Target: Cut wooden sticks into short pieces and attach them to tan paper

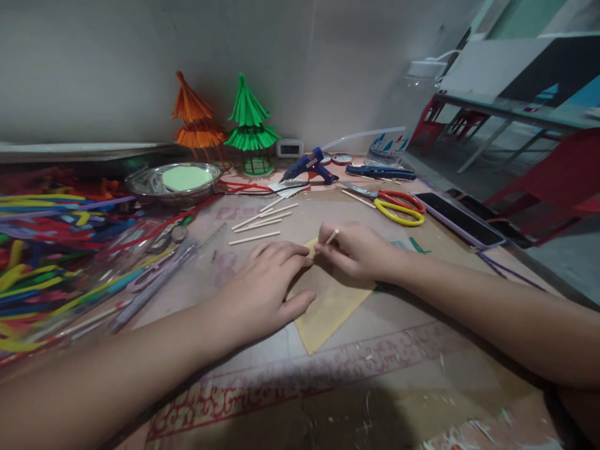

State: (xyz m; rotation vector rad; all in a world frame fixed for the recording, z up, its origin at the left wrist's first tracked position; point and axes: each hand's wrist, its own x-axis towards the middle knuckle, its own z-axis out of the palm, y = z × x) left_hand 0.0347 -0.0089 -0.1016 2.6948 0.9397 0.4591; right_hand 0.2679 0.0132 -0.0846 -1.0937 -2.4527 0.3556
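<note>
A square of yellow paper [328, 309] lies on the table under both hands. My left hand [276, 281] rests flat on its left side, fingers stretched out and thumb apart. In my right hand [349, 250] a short wooden stick [332, 236] is pinched, one end poking up past the fingers; the lower end is hidden. The right fingers are close to the left fingertips over the paper. Beyond my left hand lie several loose wooden sticks [262, 222]. A ruler [210, 244], clear and partly covered by glare, lies left of them.
At the back stand an orange pipe-cleaner tower [194, 119] and a green one [250, 125]. A blue glue gun [309, 165], scissors [398, 209], a phone [459, 219] and a large bottle [398, 119] sit right. Pipe cleaners [42, 269] and a metal bowl [140, 182] fill the left.
</note>
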